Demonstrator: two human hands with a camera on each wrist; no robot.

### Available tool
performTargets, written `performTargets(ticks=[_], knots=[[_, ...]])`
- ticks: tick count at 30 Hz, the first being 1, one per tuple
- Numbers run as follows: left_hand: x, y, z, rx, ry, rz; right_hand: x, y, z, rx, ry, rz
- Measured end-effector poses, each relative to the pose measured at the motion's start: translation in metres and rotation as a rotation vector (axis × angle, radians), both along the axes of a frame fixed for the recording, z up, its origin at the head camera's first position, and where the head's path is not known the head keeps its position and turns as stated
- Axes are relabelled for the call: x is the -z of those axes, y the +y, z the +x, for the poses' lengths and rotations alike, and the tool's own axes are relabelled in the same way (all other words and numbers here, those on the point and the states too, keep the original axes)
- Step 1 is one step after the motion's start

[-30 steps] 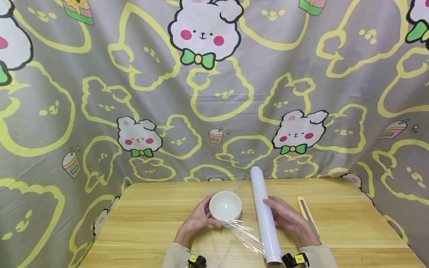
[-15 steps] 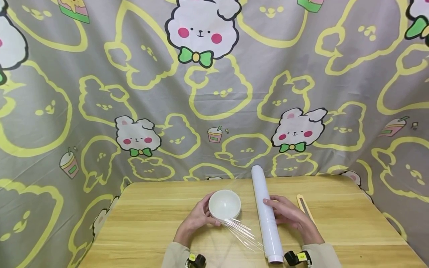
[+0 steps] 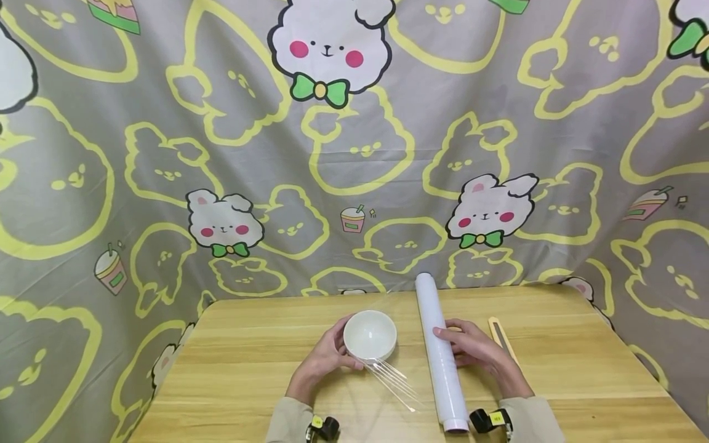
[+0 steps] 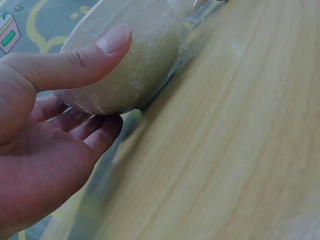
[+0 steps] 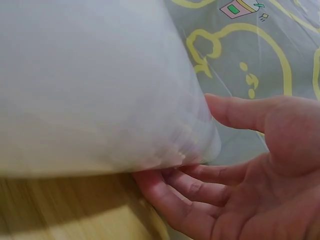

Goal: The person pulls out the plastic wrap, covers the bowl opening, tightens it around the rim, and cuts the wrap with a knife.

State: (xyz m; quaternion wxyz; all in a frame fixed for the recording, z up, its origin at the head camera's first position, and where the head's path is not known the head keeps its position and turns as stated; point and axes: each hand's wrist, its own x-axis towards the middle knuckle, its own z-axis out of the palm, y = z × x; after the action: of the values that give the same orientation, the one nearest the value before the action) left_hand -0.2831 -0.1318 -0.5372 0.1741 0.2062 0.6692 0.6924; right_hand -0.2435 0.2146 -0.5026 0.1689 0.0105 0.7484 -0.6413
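In the head view my left hand (image 3: 327,358) holds a small white bowl (image 3: 370,335) by its left side, thumb near the front. Crinkled clear cling film (image 4: 145,60) covers the bowl's outer wall in the left wrist view, where my thumb presses on it and the fingers curl beneath. Bunched, shiny folds of film (image 3: 392,376) run from the bowl's front toward a long white cling film roll (image 3: 440,363). My right hand (image 3: 480,349) grips the roll around its middle, thumb on top; the right wrist view shows fingers under the roll (image 5: 100,90).
A utility knife (image 3: 501,337) with a light orange handle lies right of the roll, partly hidden behind my right wrist. The wooden table (image 3: 249,344) ends at a grey cartoon-print curtain (image 3: 365,166) behind and on both sides.
The shiny film folds look shorter and less bright than a second ago, when they reached the roll. Both hands keep their holds on the bowl and the roll; the head view has shifted slightly.
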Motion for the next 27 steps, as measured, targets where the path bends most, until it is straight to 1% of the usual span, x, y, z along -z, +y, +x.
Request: performTargets(ticks=[10,16,22,27], knots=[[-0.0007,-0.0016,-0.0011,0.002,0.005,0.005,-0.0017,-0.001,-0.0014,-0.001,0.036,0.034],[-0.0008,-0.0019,-0.0016,0.006,0.005,0.016,-0.0041,-0.0036,-0.0008,0.02,0.053,0.092],[0.0005,-0.0016,-0.0013,0.018,0.016,0.01,-0.0024,-0.0046,0.0005,0.037,0.048,0.16],[0.001,-0.0012,-0.0008,0.022,0.022,0.003,-0.0002,-0.0044,0.0002,0.033,0.043,0.177]])
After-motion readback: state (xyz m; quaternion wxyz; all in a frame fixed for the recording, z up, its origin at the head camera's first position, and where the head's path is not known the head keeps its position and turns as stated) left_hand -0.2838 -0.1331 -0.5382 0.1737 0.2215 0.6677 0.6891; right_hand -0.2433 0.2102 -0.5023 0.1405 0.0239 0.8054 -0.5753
